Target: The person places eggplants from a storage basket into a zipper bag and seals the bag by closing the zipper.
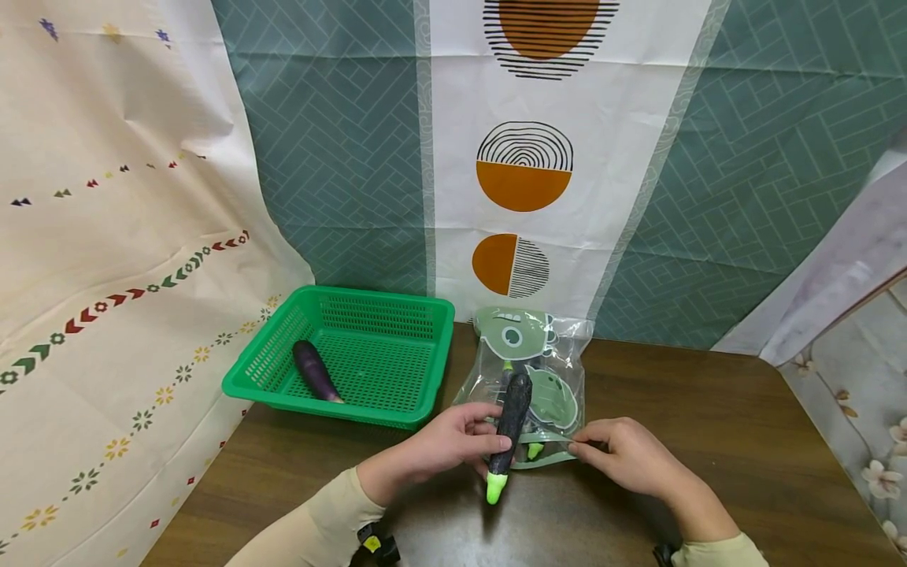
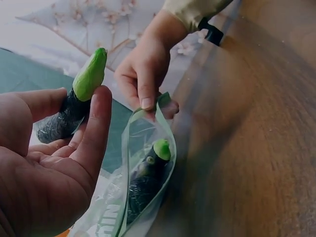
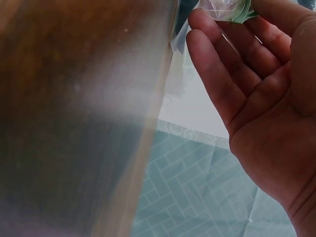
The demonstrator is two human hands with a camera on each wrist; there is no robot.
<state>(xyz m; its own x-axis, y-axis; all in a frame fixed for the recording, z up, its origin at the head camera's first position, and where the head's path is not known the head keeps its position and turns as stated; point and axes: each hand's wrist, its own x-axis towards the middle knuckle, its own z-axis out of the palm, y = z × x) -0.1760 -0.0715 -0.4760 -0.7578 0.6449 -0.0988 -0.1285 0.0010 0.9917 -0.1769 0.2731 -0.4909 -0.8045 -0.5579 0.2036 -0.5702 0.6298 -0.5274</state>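
Note:
My left hand (image 1: 464, 441) holds a long, dark vegetable with a bright green tip (image 1: 513, 413) between thumb and fingers, above a clear zip bag (image 1: 570, 354). The vegetable's green end (image 2: 90, 76) points toward me. My right hand (image 1: 631, 457) pinches the right side of the bag's green-edged mouth, which gapes. The right wrist view shows a bit of the bag (image 3: 224, 10) at the right fingertips. Inside the bag lies another dark vegetable with a green tip (image 2: 161, 149). Green cartoon prints on the bag partly hide its contents.
A green plastic basket (image 1: 439, 346) stands left of the bag on the brown wooden table (image 1: 673, 394). In it lies a purple eggplant (image 1: 315, 370). Patterned cloth (image 1: 340, 157) hangs behind the table, and more cloth borders both sides.

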